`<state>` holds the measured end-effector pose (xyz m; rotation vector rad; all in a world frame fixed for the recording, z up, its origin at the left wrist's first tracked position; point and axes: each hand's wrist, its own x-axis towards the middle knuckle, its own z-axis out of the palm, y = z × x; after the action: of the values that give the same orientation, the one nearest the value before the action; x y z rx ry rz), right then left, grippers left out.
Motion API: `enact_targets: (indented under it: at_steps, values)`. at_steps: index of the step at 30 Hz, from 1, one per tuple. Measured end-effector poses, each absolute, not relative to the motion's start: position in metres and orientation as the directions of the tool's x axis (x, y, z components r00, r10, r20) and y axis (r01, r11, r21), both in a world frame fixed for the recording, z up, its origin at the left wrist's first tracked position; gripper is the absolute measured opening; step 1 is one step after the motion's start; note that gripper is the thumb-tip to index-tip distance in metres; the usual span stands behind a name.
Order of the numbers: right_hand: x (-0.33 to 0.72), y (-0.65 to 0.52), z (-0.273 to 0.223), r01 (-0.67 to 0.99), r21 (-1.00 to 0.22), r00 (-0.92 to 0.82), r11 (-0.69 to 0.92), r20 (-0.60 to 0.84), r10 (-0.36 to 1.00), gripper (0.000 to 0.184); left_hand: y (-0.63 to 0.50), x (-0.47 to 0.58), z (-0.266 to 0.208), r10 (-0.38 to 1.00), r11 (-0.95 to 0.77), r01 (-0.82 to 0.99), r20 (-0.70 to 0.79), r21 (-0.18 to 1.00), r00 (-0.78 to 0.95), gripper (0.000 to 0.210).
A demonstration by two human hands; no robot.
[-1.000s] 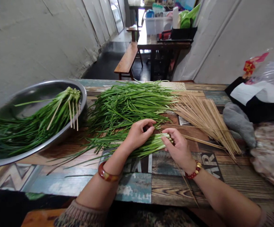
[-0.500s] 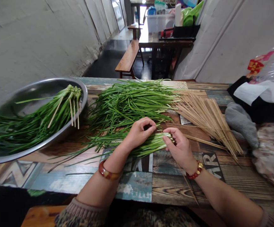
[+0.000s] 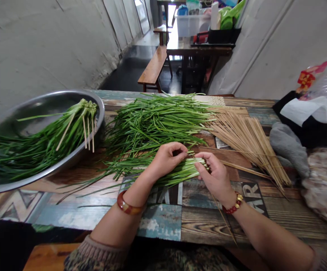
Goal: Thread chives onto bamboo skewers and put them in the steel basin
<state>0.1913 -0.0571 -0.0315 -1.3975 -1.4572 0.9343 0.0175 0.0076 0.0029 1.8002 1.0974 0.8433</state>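
On the table a small bundle of garlic chives (image 3: 177,172) lies with its pale cut ends to the right. My left hand (image 3: 167,160) rests over the bundle, thumb and forefinger pinched on the pale end of a chive. Beside those ends, my right hand (image 3: 215,175) is closed on a thin bamboo skewer (image 3: 224,218); its length slants from under the palm toward the table's near edge. The fingers partly hide the skewer's upper part and the chive ends. A larger pile of chives (image 3: 158,120) lies just beyond both hands.
Many loose bamboo skewers (image 3: 253,146) fan out at right. At left, a steel basin (image 3: 101,113) holds skewered chives (image 3: 36,150). A grey cloth-like item (image 3: 289,146) and a plastic bag (image 3: 324,180) sit at the right edge. Behind stand a bench (image 3: 153,67) and another table (image 3: 200,51).
My hands stay almost in place. The left fingertips have shifted very slightly toward the right ones, and the whole view has moved a little.
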Motion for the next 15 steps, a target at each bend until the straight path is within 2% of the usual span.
enact_targets:
  at_steps: [15]
  values:
    - [0.1907, -0.0566, -0.0253, 0.371, -0.925, 0.005, 0.078, 0.086, 0.996, 0.023, -0.0014, 0.0272, 0.0057, 0.93, -0.285, 0.385, 0.155, 0.878, 0.334, 0.006]
